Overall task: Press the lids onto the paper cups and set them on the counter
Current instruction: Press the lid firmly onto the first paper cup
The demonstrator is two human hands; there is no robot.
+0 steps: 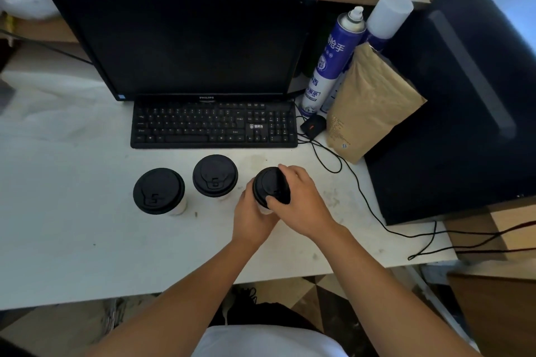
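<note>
Just right of the frame's centre, the person is working on the third cup (264,207), and this looks like the last lid to go on. The left hand (252,211) is wrapped around the cup's paper body from the near side, holding it steady, while the right hand (298,197) is curled over the black lid (268,185), fingers on its far and right edge and the thumb pushing on the near rim. The lid sits tilted toward the left, so to my eye it is not yet snapped down all the way round. Whether the cup's base touches the white counter (72,211) I cannot tell; the hands hide it.

To the left, two more cups already stand capped on the counter: the far-left cup (159,191) and the middle cup (215,175), a little apart from each other, both in front of the black keyboard (214,124).

What is needed next, I would judge, is even pressure around the rim until the lid seats flat, then a gentle release beside the middle cup. Squeezing the paper wall too hard could buckle it.
</note>
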